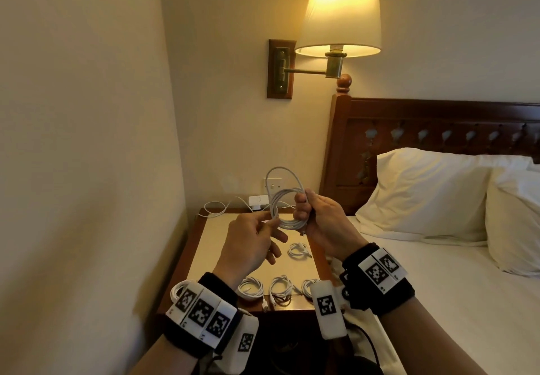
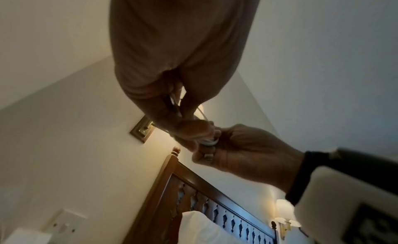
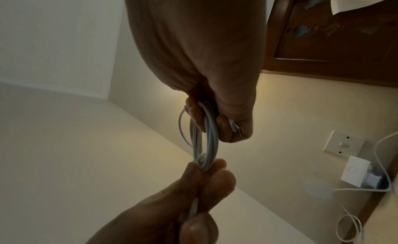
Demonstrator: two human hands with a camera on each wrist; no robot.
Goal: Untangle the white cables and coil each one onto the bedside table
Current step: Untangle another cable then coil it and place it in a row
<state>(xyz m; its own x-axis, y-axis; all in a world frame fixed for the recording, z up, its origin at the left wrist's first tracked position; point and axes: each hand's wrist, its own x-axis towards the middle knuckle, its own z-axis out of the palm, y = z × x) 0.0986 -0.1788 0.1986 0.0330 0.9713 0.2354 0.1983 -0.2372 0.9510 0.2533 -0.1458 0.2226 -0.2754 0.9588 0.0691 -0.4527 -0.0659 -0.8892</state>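
At the near edge of the bedside table (image 1: 204, 246) lie 3 coiled cables (image 1: 281, 287) in a row, with a 4th coil (image 1: 298, 250) farther in, toward the right. Above the table, both hands hold 1 white cable (image 1: 287, 199), wound in loops and held clear of the surface. The left hand (image 1: 251, 243) pinches the loops' lower left side between thumb and fingertips. The right hand (image 1: 317, 219) has its fingers curled around the loops' right side. At the far edge a loose cable (image 1: 216, 209) runs toward a white plug (image 1: 258, 200) below the wall socket (image 1: 273, 184). A lit lamp (image 1: 340, 12) hangs above; a pillow (image 1: 423, 193) lies to the right.
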